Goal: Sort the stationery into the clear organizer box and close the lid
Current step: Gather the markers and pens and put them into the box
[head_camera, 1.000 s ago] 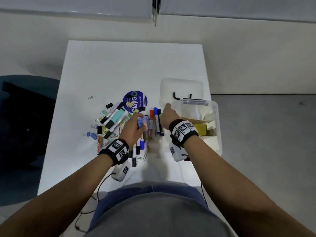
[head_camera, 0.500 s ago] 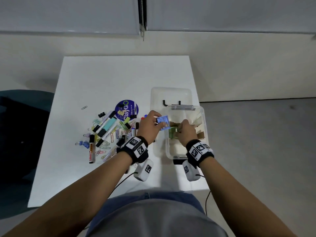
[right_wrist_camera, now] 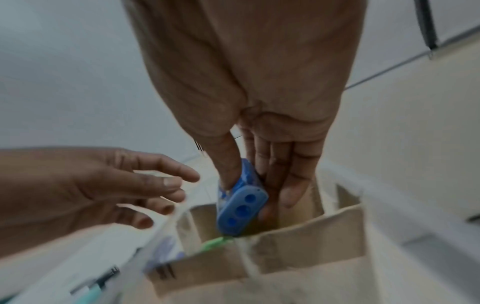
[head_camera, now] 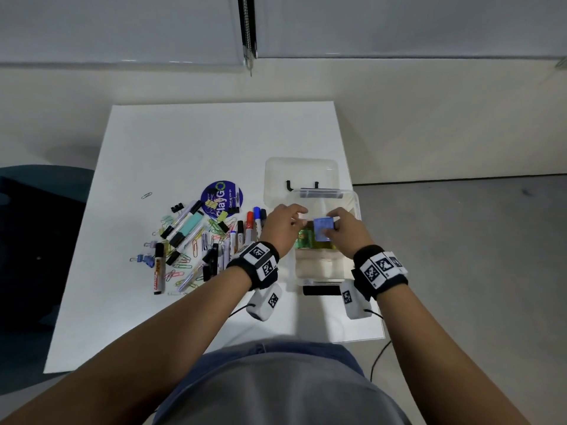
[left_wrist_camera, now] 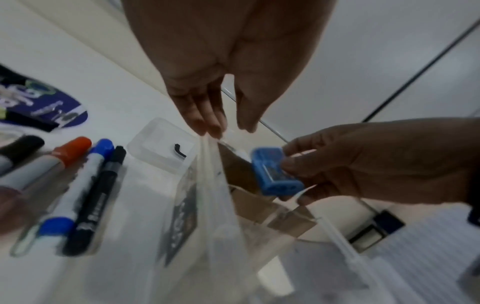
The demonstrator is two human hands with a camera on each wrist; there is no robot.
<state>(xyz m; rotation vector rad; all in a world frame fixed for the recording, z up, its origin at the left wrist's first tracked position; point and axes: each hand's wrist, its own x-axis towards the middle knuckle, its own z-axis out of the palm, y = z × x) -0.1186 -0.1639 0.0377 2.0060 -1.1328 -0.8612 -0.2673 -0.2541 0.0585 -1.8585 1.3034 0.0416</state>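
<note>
Head view: right hand (head_camera: 343, 230) pinches blue sharpener (head_camera: 322, 233) above organizer box (head_camera: 356, 204).

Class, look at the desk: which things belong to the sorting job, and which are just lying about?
Belongs to the job:
- blue pencil sharpener, pinched by the right hand
- clear organizer box and its lid
- markers, paper clips
- left hand, empty

Just lying about:
- white table
- teal chair
- floor cable
</note>
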